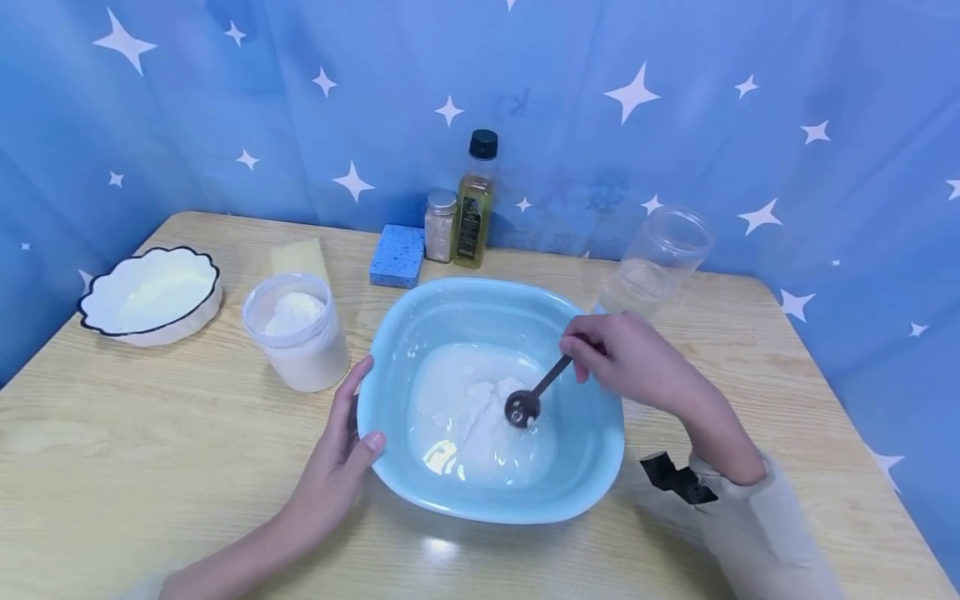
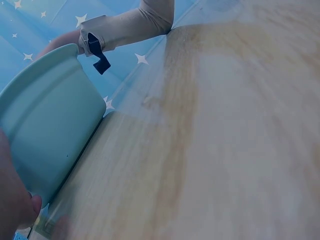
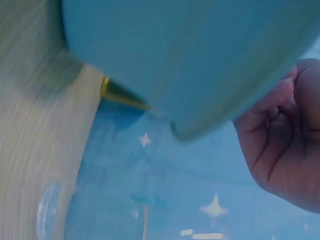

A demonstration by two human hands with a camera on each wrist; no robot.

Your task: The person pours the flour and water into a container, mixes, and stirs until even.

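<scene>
A light blue basin [image 1: 585, 467] sits mid-table with white flour and milky liquid [image 1: 472, 417] in its bottom. My right hand [image 1: 626, 358] pinches the handle of a dark metal spoon [image 1: 525, 407], whose bowl dips into the flour. At the basin's left rim my left hand [image 1: 341, 454] rests with its thumb hooked over the edge. The left wrist view shows the basin's outer wall [image 2: 45, 130] and my right sleeve [image 2: 132, 22]. In the right wrist view the basin's rim [image 3: 185, 60] fills the top, with my curled right hand [image 3: 285, 135] beside it.
Left of the basin stand a flour tub [image 1: 298, 333] and a white scalloped dish [image 1: 150, 293]. Behind it are a blue sponge [image 1: 397, 255], a yellow sponge [image 1: 298, 255], a spice jar [image 1: 439, 225], an oil bottle [image 1: 474, 200] and a clear jar [image 1: 656, 260]. A blue star curtain surrounds the table [image 1: 150, 467].
</scene>
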